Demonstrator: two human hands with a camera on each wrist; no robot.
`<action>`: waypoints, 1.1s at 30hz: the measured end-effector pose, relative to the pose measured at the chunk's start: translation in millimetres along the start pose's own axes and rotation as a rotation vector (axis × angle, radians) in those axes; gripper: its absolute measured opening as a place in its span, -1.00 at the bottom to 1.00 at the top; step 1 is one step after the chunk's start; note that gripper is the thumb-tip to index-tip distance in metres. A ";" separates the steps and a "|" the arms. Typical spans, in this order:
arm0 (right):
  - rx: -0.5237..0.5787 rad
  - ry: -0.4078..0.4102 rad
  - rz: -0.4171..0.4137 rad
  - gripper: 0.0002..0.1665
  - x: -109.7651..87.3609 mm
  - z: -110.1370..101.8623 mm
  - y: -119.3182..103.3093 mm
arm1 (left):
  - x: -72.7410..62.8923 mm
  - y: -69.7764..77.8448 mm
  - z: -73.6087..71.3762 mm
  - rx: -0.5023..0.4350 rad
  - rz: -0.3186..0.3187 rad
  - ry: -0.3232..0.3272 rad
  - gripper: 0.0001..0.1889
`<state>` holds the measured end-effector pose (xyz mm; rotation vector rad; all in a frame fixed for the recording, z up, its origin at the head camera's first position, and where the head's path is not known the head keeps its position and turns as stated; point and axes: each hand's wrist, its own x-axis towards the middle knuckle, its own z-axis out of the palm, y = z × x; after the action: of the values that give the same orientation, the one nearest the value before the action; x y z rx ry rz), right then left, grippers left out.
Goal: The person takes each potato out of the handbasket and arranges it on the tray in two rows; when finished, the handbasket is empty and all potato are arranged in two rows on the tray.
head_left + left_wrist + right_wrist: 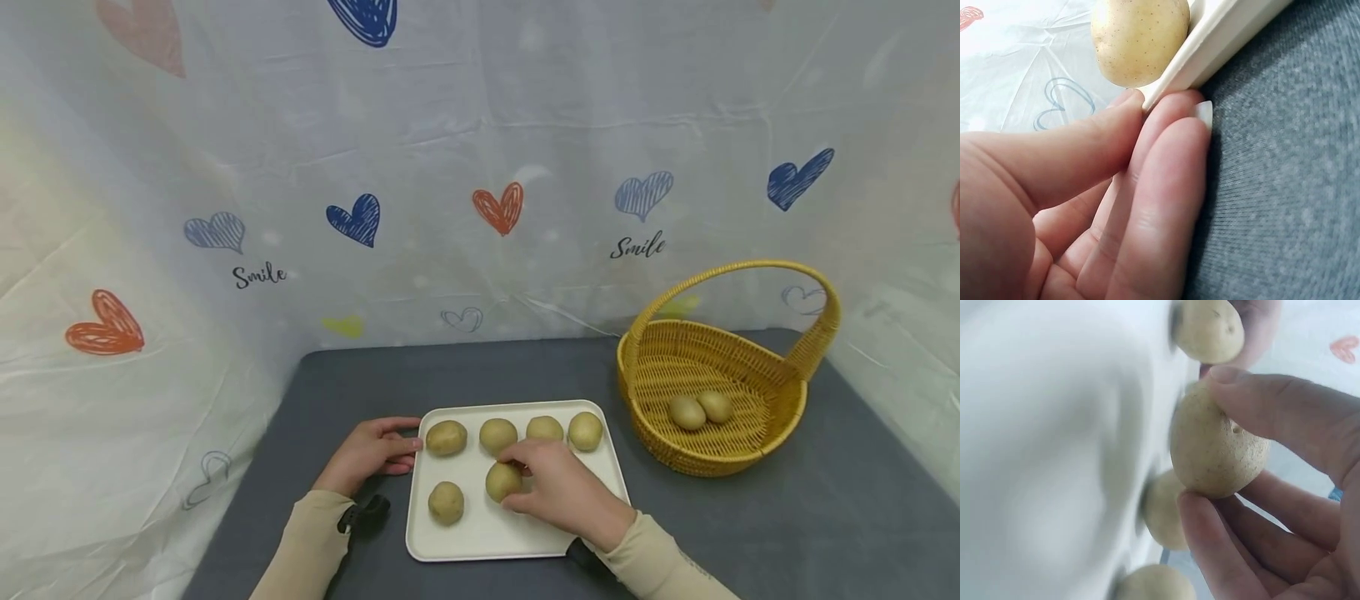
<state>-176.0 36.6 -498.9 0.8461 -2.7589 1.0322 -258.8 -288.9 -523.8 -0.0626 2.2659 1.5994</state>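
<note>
My right hand (558,487) holds a potato (503,482) between thumb and fingertips over the middle of a white tray (517,542). In the right wrist view the held potato (1210,444) shows small pits in its skin. At the tray's left rim, my left hand (375,454) pinches the edge, thumb above and fingers below in the left wrist view. Several more potatoes lie on the tray: a row along the back, including one potato (446,437) at the back left corner, and a single potato (446,502) at the front left.
A yellow wicker basket (720,458) with a tall arched handle stands at the back right, two potatoes (687,412) inside it. Grey cloth (360,383) covers the table. Behind hangs a white curtain (420,150) printed with hearts.
</note>
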 end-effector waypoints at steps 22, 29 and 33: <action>-0.036 -0.020 -0.040 -0.47 0.2 16.0 -4.0 | -1.0 -0.6 0.6 0.013 -0.013 0.023 -0.34; -0.054 -0.024 -0.036 -0.46 -0.3 15.1 -2.5 | 1.3 -2.1 0.4 0.013 -0.007 0.008 -0.32; -0.054 -0.021 -0.028 -0.48 -0.3 15.5 -0.4 | 3.3 -3.5 0.4 0.015 -0.004 0.005 -0.31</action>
<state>-173.8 26.8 -510.7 0.8907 -2.7698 0.9455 -260.9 -289.2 -528.0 -0.0669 2.2803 1.5817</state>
